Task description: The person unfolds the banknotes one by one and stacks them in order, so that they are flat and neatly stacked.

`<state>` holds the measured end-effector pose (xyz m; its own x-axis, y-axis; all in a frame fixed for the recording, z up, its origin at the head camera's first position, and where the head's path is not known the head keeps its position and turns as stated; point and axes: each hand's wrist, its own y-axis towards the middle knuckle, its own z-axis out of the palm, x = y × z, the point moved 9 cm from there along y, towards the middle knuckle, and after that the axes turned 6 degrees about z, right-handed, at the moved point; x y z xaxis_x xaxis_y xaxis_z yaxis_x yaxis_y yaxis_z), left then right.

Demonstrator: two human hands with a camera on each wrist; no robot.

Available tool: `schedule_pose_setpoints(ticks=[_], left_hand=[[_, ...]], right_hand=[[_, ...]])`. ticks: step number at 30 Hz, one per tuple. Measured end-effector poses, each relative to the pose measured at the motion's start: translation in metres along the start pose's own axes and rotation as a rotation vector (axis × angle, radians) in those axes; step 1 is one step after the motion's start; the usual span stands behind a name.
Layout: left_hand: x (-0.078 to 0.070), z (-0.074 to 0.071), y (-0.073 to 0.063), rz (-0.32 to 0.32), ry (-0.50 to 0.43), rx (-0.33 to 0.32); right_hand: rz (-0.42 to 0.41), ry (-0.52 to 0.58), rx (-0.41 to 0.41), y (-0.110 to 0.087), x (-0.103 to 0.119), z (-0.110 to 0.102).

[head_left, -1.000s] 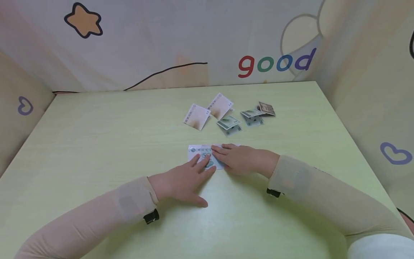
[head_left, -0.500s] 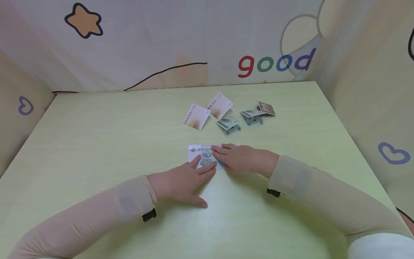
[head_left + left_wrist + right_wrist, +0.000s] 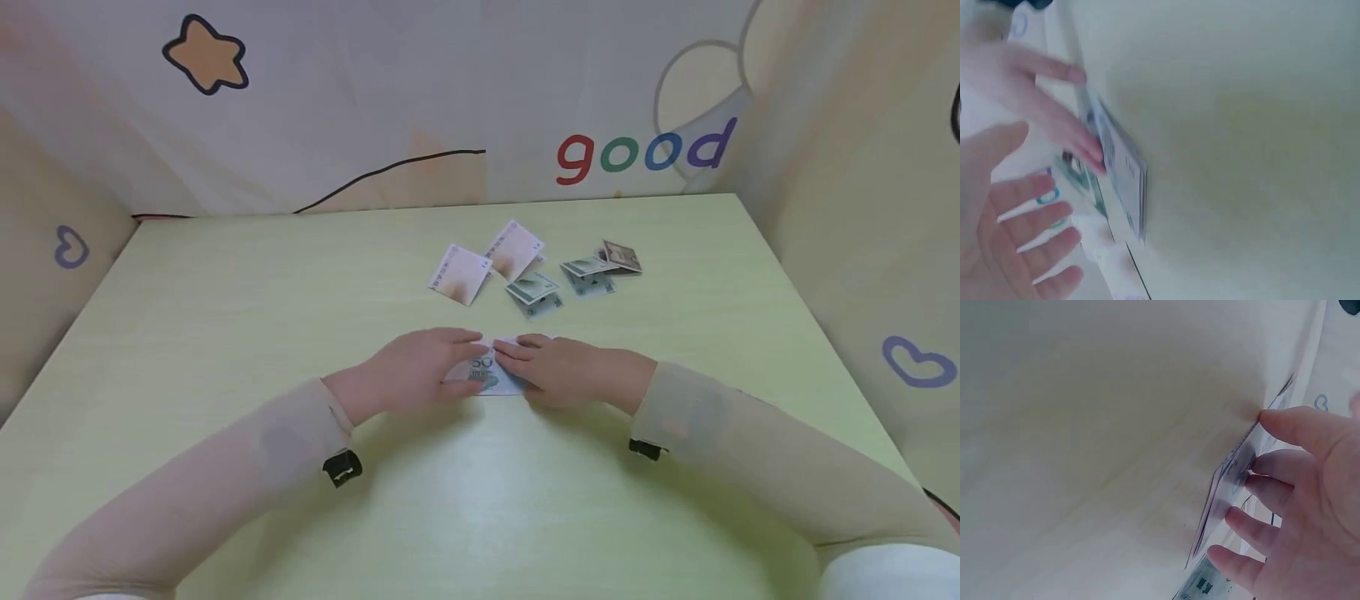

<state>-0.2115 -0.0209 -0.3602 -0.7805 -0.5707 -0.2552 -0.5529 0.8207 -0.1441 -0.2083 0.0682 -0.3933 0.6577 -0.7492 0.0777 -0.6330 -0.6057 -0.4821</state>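
A small stack of banknotes (image 3: 487, 381), a bluish-green one marked 50 on top, lies flat on the table in front of the person. My right hand (image 3: 561, 372) rests on its right half with straight fingers, thumb at the near edge. In the right wrist view the layered edges of the stack (image 3: 1225, 478) show under those fingertips (image 3: 1234, 515). My left hand (image 3: 414, 368) hovers over the stack's left end, fingers extended and thumb apart. The left wrist view has this left hand (image 3: 1007, 219) spread and holding nothing, apart from the stack (image 3: 1125, 181).
Behind the stack lie several folded banknotes: two pinkish ones (image 3: 459, 273) at the left, two green ones (image 3: 534, 292) towards the middle and right, and a brownish one (image 3: 622, 255) at the far right. A printed curtain (image 3: 337, 100) hangs behind the pale table (image 3: 262, 283).
My left hand has lifted off the banknote stack and shifted up and away, turning so its thumb comes nearer the fingers. The right hand stays on the stack. The head view has tilted slightly.
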Motion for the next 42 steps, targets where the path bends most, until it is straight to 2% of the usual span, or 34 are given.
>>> schedule_pose_setpoints(ticks=[4, 7, 9, 15, 20, 26, 37, 42], left_hand=[[0.031, -0.017, 0.003, -0.222, -0.105, -0.097], [0.051, -0.025, 0.004, -0.328, -0.197, -0.178], [0.064, -0.029, 0.005, -0.379, -0.259, -0.227], [0.096, -0.035, 0.017, -0.461, -0.442, -0.349], [0.117, -0.031, 0.023, -0.554, -0.57, -0.39], [0.126, -0.024, 0.032, -0.621, -0.635, -0.404], [0.132, -0.021, 0.05, -0.668, -0.599, -0.397], [0.132, -0.018, 0.056, -0.706, -0.57, -0.351]], right_hand=[[0.002, 0.021, 0.003, 0.004, -0.005, 0.005], [-0.029, 0.036, -0.023, 0.003, -0.003, 0.003], [-0.045, 0.059, -0.038, 0.001, -0.002, 0.001], [-0.052, 0.122, -0.072, -0.005, -0.005, -0.001], [-0.055, 0.163, -0.081, -0.008, -0.006, 0.0], [-0.049, 0.179, -0.08, -0.011, -0.008, 0.001], [-0.071, 0.187, -0.092, -0.016, -0.004, -0.002], [-0.074, 0.183, -0.094, -0.015, -0.005, -0.002]])
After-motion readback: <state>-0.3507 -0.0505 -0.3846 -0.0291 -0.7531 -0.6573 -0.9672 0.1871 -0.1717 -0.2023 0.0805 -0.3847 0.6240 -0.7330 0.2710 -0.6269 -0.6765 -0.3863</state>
